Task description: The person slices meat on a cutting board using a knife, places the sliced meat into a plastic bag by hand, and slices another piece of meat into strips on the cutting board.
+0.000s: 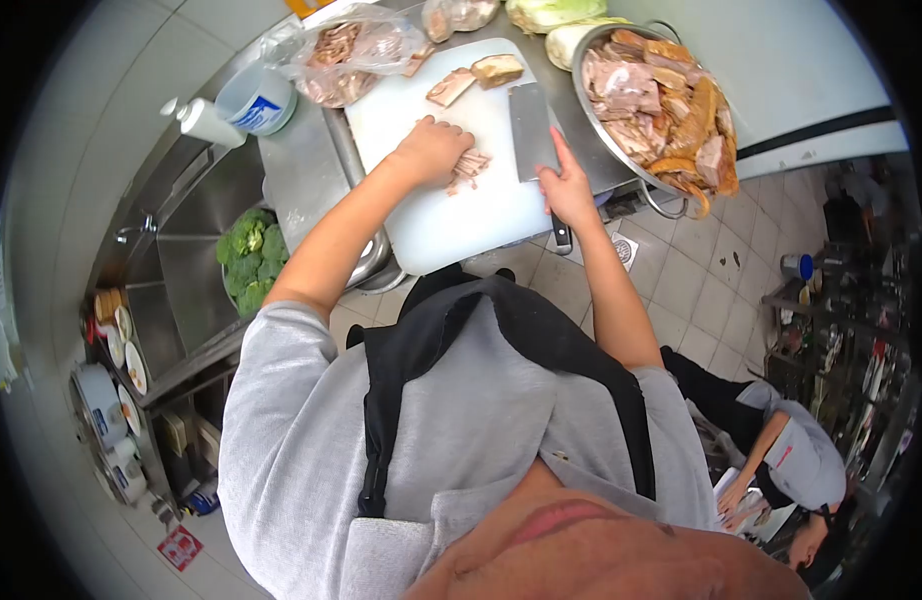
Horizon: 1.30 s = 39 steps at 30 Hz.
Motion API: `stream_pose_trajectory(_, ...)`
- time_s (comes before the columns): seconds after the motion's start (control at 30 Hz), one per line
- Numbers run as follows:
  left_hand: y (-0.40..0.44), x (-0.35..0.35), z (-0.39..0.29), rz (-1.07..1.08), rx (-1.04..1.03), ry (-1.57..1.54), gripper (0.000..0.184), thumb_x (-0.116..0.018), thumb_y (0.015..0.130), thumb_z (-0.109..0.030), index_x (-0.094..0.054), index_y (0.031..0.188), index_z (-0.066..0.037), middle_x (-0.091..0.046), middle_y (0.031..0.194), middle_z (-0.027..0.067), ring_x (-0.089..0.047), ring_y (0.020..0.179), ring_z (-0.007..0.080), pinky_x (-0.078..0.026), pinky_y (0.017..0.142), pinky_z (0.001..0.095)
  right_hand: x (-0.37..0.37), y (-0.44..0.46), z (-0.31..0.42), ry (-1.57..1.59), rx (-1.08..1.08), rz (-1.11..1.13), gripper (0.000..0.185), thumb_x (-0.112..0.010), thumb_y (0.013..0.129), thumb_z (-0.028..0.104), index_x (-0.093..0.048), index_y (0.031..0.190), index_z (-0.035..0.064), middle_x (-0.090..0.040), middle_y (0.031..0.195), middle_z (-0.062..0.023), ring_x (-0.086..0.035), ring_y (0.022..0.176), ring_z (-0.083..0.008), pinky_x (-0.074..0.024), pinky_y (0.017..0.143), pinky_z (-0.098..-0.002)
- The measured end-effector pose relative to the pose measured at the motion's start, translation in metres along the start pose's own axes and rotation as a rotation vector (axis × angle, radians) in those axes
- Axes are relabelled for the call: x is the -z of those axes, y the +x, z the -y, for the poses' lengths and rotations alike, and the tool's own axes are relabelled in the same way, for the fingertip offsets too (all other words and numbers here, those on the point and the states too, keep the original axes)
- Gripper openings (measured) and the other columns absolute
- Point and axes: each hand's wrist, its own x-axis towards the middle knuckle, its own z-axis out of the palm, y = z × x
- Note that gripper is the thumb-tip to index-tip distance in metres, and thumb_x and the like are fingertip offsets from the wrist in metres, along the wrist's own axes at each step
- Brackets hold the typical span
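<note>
On a white cutting board (461, 222), my left hand (436, 150) rests with its fingers curled over a small pile of sliced meat strips (470, 168). My right hand (568, 187) grips a cleaver (530, 130), its broad blade lying over the board's right side and its black handle end below the hand. Two larger meat pieces, a pinkish one (451, 87) and a browned one (497, 70), sit near the board's far edge. A clear plastic bag of cut meat (341, 60) is at the far left of the board.
A steel colander (588, 95) heaped with meat slabs (671, 105) stands right of the board. Cabbage (576, 42) lies behind. On the left are a plastic tub (256, 100), a white bottle (211, 123) and broccoli (253, 258) by the sink. A co-worker (801, 455) is at lower right.
</note>
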Motion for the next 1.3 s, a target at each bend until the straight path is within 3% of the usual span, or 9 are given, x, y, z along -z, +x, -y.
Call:
stream_pose_trajectory(0.37, -0.049, 0.023, 0.054, -0.295, 0.293, -0.456, 0.034, -0.078, 0.079, -0.024, -0.067, 0.108, -0.010, -0.075, 0.104, 0.0181, -0.072, 0.099, 0.0404, -0.058, 0.087, 0.0507, -0.001, 0.001, 0.003, -0.013, -0.023, -0.001, 0.077, -0.060, 0.098, 0.008, -0.033, 0.168, 0.0212, -0.058, 0.069, -0.0026, -0.048, 0.048, -0.0100, -0.0436, 0.044, -0.0307)
stream_pose_trajectory(0.6, -0.043, 0.125, 0.159, -0.604, 0.473, -0.096, 0.047, -0.080, 0.083, -0.028, -0.069, 0.125, -0.008, -0.075, 0.116, 0.0202, -0.071, 0.102, 0.0421, -0.057, 0.086, 0.0480, -0.001, 0.000, 0.007, 0.008, -0.037, -0.007, 0.079, -0.060, 0.098, 0.005, -0.030, 0.170, 0.0201, -0.056, 0.070, -0.0001, -0.047, 0.048, -0.0089, -0.0434, 0.044, -0.0294)
stream_pose_trajectory(0.7, -0.041, 0.127, 0.156, -0.715, 0.432, 0.190, 0.032, -0.067, 0.089, -0.023, -0.076, 0.105, 0.002, -0.077, 0.094, 0.0217, -0.074, 0.084, 0.0324, -0.058, 0.076, 0.0419, -0.001, -0.001, 0.006, -0.001, -0.041, -0.009, 0.078, -0.060, 0.099, 0.006, -0.032, 0.169, 0.0207, -0.054, 0.068, 0.0009, -0.047, 0.049, -0.0090, -0.0431, 0.044, -0.0290)
stream_pose_trajectory(0.77, -0.037, 0.112, 0.167, -0.727, 0.286, 0.144, 0.044, -0.077, 0.089, -0.027, -0.070, 0.127, -0.008, -0.075, 0.115, 0.0201, -0.071, 0.103, 0.0418, -0.057, 0.088, 0.0480, -0.006, 0.001, 0.001, -0.008, -0.057, -0.035, 0.077, -0.061, 0.099, 0.006, -0.033, 0.169, 0.0214, -0.052, 0.066, 0.0020, -0.047, 0.049, -0.0092, -0.0430, 0.045, -0.0287)
stream_pose_trajectory(0.83, -0.039, 0.083, 0.136, -0.650, 0.188, -0.095, 0.038, -0.074, 0.092, -0.028, -0.072, 0.124, -0.007, -0.073, 0.119, 0.0191, -0.069, 0.112, 0.0400, -0.056, 0.093, 0.0476, 0.000, 0.004, -0.004, -0.003, -0.047, -0.006, 0.076, -0.061, 0.098, 0.006, -0.035, 0.168, 0.0231, -0.067, 0.085, -0.0031, -0.049, 0.052, -0.0085, -0.0436, 0.046, -0.0282)
stream_pose_trajectory(0.87, -0.036, 0.066, 0.119, -0.303, 0.348, -0.270, 0.034, -0.073, 0.094, -0.026, -0.074, 0.122, -0.007, -0.074, 0.120, 0.0194, -0.069, 0.112, 0.0393, -0.055, 0.095, 0.0464, 0.000, 0.006, -0.013, -0.037, 0.031, -0.039, 0.076, -0.064, 0.094, 0.010, -0.041, 0.165, 0.0229, -0.066, 0.145, -0.0069, -0.058, 0.061, -0.0117, -0.0516, 0.054, -0.0324)
stream_pose_trajectory(0.97, -0.036, 0.015, 0.074, -0.408, 0.207, -0.182, 0.046, -0.074, 0.095, -0.030, -0.070, 0.132, -0.003, -0.069, 0.133, 0.0212, -0.066, 0.123, 0.0403, -0.051, 0.105, 0.0478, 0.003, 0.010, -0.030, -0.071, 0.093, 0.000, 0.079, -0.062, 0.095, 0.010, -0.036, 0.167, 0.0288, -0.046, 0.167, -0.0096, -0.064, 0.066, -0.0135, -0.0569, 0.060, -0.0327)
stream_pose_trajectory(1.07, -0.033, -0.038, 0.080, -0.278, 0.447, -0.042, 0.059, -0.064, 0.103, -0.043, -0.062, 0.140, 0.003, -0.059, 0.146, 0.0283, -0.055, 0.135, 0.0455, -0.045, 0.115, 0.0494, 0.004, -0.003, -0.009, -0.129, 0.014, -0.011, 0.080, -0.061, 0.096, 0.016, -0.031, 0.169, 0.0319, -0.069, 0.081, -0.0129, -0.061, 0.054, -0.0173, -0.0568, 0.057, -0.0354)
stream_pose_trajectory(1.3, -0.047, -0.047, 0.023, -0.273, 0.434, -0.212, 0.063, -0.062, 0.103, -0.049, -0.064, 0.138, 0.004, -0.057, 0.148, 0.0287, -0.052, 0.138, 0.0442, -0.044, 0.115, 0.0501, 0.013, -0.007, 0.010, -0.163, -0.053, 0.058, 0.082, -0.055, 0.096, 0.015, -0.025, 0.170, 0.0325, -0.069, 0.079, -0.0118, -0.062, 0.053, -0.0180, -0.0571, 0.059, -0.0348)
